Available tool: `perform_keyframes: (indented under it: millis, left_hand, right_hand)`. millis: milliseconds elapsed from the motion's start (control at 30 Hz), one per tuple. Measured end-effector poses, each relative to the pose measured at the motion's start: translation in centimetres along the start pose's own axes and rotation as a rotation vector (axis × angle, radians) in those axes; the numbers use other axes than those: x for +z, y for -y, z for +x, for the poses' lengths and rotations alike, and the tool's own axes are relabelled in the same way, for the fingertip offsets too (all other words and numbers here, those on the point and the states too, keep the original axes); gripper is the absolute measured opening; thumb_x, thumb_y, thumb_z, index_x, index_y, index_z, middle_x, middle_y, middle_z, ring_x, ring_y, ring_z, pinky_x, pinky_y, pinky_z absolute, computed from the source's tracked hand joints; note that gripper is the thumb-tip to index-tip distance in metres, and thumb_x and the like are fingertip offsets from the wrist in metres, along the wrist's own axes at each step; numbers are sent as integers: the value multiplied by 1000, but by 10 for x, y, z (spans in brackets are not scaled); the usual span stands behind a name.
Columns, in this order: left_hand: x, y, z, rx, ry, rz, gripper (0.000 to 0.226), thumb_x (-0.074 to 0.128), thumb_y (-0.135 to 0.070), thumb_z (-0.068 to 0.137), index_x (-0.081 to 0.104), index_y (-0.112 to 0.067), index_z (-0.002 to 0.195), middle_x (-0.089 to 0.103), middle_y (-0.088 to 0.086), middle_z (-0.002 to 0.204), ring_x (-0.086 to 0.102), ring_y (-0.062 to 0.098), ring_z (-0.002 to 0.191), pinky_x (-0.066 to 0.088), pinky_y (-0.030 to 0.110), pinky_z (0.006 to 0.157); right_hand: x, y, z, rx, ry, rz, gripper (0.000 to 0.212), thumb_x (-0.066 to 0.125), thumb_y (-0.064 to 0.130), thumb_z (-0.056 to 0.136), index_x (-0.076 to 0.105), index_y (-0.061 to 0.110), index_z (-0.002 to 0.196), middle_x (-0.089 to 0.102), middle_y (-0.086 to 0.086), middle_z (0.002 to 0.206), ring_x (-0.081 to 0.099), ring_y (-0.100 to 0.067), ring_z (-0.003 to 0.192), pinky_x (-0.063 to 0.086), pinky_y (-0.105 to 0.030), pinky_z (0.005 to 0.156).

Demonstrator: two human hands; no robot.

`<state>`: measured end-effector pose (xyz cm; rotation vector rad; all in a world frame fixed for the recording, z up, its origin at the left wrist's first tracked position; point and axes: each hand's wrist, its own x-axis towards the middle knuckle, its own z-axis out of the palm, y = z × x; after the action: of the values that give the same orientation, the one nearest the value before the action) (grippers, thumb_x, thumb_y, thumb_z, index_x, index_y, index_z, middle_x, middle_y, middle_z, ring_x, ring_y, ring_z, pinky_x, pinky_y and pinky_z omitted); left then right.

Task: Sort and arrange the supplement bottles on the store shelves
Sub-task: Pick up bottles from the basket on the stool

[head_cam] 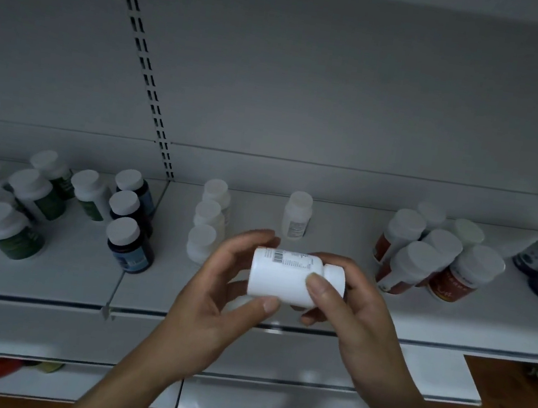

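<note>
Grey shelf (43,276) holds green-label bottles (20,227) at nine o'clock, red-label bottles (457,278) at three; wood floor (517,394) at five. Your left hand (212,299) and right hand (356,313) both grip the white bottle (281,278) sideways, centre, cap toward three.

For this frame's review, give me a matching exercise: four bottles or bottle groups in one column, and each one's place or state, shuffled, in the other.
Things:
1. held white bottle
2. green-label bottles
3. blue-label bottles
4. red-label bottles

Places or states:
A. upright in a cluster on the shelf, right of the hands
B. on its side, gripped by the left hand and the right hand
C. upright toward the shelf's left
D. upright in a line of three, between the green ones and the hands

Pairs: 1-B, 2-C, 3-D, 4-A
</note>
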<state>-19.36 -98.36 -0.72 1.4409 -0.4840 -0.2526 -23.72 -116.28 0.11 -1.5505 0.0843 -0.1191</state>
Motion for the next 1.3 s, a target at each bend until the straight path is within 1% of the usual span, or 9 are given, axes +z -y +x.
perform_keyframes:
  millis: [233,367,467,600,767,933,1033,1133,1300]
  left_hand:
    - [1,-1,6,-117,-117,-10,46,65,-52,72,65,-32,114,69,-8,111,65,13,105,56,25,80]
    - [0,-4,5,-59,-44,8,56,69,-37,75,54,-28,128,63,-14,122,61,8,112,52,18,81]
    - [0,-4,7,-70,-76,-14,45,72,-35,76,62,-25,119,68,-7,115,65,13,106,54,22,78]
    - [2,-4,9,-144,-124,-3,32,62,-40,89,65,-21,115,72,-3,105,69,18,99,57,25,78]
    - [-2,-1,6,-117,-75,58,45,69,-46,75,61,-38,119,67,-13,116,64,8,107,53,19,80]
    - [0,-4,9,-102,-187,15,24,65,-37,90,67,-24,110,74,-5,100,69,12,91,55,21,73]
    - [2,-4,8,-130,-182,4,30,61,-40,93,66,-17,112,74,-3,100,70,10,90,54,20,73]
    - [0,0,4,-119,-117,14,46,70,-41,77,61,-26,120,71,-4,109,67,10,99,52,18,77]
    - [1,-1,5,-121,-179,1,29,68,-36,87,65,-23,114,72,-6,104,69,11,95,55,23,77]
  right_hand:
    - [1,0,3,-26,12,1,48,71,37,76,56,28,122,68,10,105,66,-10,96,55,-26,72]
    - [2,0,7,-4,-39,-5,34,67,37,79,63,24,110,71,8,97,70,-12,84,53,-24,65]
    - [4,-1,8,-29,-23,-1,44,65,46,77,60,27,116,70,11,103,67,-8,95,55,-24,71]
    - [5,-2,10,-42,-23,34,39,66,29,81,58,25,119,71,6,103,67,-8,94,54,-21,73]
    - [7,0,13,-15,-81,-25,35,62,43,79,64,26,110,73,7,96,68,-8,88,53,-21,70]
    - [11,-2,13,-31,-31,33,48,67,38,81,56,25,126,70,5,109,67,-12,100,55,-24,78]
    - [13,-1,13,-47,-63,74,41,66,29,80,60,22,120,72,2,101,69,-11,92,53,-21,71]
    - [15,-4,14,-22,-95,70,35,66,36,79,63,21,111,74,3,94,69,-10,85,52,-20,68]
    - [14,-7,10,-12,-7,114,51,66,42,76,58,23,122,71,0,109,67,-15,101,55,-26,77]
